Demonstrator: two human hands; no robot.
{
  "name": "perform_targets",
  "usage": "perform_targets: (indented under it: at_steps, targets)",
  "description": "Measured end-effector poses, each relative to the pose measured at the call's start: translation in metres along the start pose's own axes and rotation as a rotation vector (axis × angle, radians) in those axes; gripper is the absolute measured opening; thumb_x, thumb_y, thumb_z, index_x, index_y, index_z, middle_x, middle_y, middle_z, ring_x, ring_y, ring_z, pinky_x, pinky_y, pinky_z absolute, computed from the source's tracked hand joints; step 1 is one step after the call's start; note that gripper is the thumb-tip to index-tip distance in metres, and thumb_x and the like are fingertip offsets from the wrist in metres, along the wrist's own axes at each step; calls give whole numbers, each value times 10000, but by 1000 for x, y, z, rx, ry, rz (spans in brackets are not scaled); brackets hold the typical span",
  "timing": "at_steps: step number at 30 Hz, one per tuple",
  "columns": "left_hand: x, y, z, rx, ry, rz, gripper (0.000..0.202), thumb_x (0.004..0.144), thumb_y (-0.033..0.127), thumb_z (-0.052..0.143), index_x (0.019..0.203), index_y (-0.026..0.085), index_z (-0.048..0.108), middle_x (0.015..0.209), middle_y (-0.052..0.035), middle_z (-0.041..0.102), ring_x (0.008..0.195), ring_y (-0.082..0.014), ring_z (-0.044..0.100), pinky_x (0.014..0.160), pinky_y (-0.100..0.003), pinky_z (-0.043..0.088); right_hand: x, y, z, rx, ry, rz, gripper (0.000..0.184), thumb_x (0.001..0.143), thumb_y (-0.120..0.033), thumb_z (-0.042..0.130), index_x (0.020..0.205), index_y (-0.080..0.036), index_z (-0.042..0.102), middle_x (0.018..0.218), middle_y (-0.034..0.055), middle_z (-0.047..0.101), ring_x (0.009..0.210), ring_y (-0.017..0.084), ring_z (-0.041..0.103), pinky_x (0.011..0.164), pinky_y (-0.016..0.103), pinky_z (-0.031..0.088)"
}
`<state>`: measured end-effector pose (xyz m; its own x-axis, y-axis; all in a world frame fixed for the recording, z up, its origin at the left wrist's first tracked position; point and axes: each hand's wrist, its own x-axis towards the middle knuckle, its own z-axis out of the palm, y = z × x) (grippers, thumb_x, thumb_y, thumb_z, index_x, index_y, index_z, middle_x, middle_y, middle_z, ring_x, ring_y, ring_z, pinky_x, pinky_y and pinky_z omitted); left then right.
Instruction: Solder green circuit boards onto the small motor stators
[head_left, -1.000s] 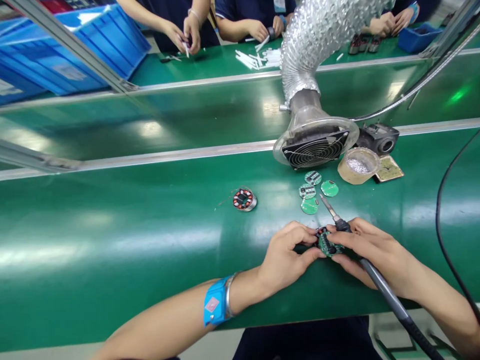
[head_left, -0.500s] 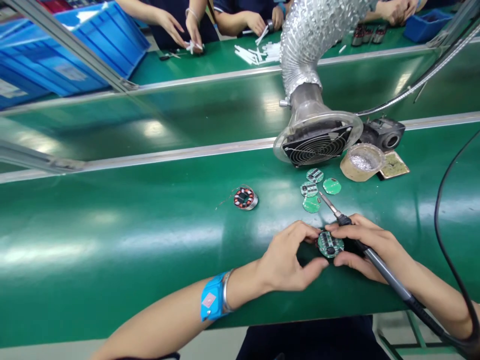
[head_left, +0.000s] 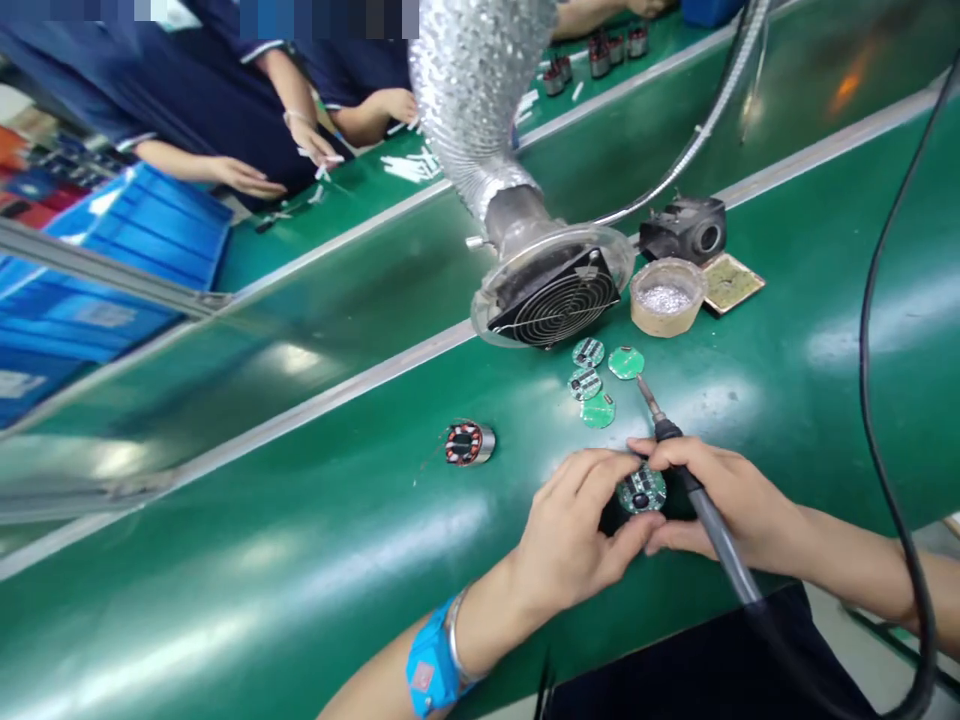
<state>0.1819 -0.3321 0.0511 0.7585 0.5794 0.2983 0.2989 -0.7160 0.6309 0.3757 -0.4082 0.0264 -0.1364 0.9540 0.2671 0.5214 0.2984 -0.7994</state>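
A round green circuit board with black parts faces up between my two hands. My left hand is closed on its left side, fingers at the back and thumb at the front. My right hand carries a soldering iron, its tip pointing away from me. The right fingertips and thumb also meet around the board's right side. What lies beneath the board is hidden. Beyond the hands lie several loose round boards, among them a plain green one. To the left stands a motor stator with orange-red windings.
A fume extractor hood hangs over the green bench. Near it are a round tub of silvery material, a flat square tin and a black iron holder. The iron's cable loops at right. Co-workers' hands work across the divider.
The view has turned and shifted, so the bench now slants. My hands stay on the round board, with the thumbs closer together. The soldering iron stays in my right hand.
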Motion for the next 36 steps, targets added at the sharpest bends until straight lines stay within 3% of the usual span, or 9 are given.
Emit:
perform_targets:
  at_steps: [3,5,15,22,28,36]
  targets:
    - [3,2,-4,-3,-31,-22,481,810,250,704,1256,151,553,1004,-91,659,898,-187,640,779,-313,580,-4,-8,14,-37,108,40,382,818,-198,643,1133,-228,429,1011,68,683,922,198,710,781,287,595]
    - [4,2,-7,-24,-71,-28,460,803,229,707,1239,150,584,971,-77,649,872,-170,636,764,-289,577,-6,-11,18,-41,137,50,342,834,-193,597,1125,-224,420,998,75,680,925,203,711,766,288,599]
    - [7,3,-17,-28,-182,-54,439,817,237,709,1233,147,603,941,-65,635,830,-158,632,725,-276,570,-8,-8,19,0,137,43,316,859,-229,594,1120,-224,416,1102,111,681,1028,200,692,827,294,599]
    - [1,-6,-3,-21,-63,54,453,837,412,693,1196,153,598,941,-79,653,822,-182,627,703,-305,567,-16,-10,26,-28,107,70,493,886,-159,565,1337,-159,367,1308,161,599,1223,188,584,1020,308,505]
    - [-1,10,4,80,-20,-56,330,852,290,666,1139,132,625,925,-94,649,812,-213,620,687,-345,568,-25,-11,27,-137,76,-10,573,906,-87,498,1441,-86,294,1441,209,465,1365,204,431,1124,342,399]
    - [-1,19,12,116,14,-76,296,831,236,575,1082,103,657,939,-117,642,808,-241,594,681,-385,555,-24,-8,22,-213,96,-102,631,885,-58,490,1478,-110,281,1438,187,477,1330,239,478,1088,354,455]
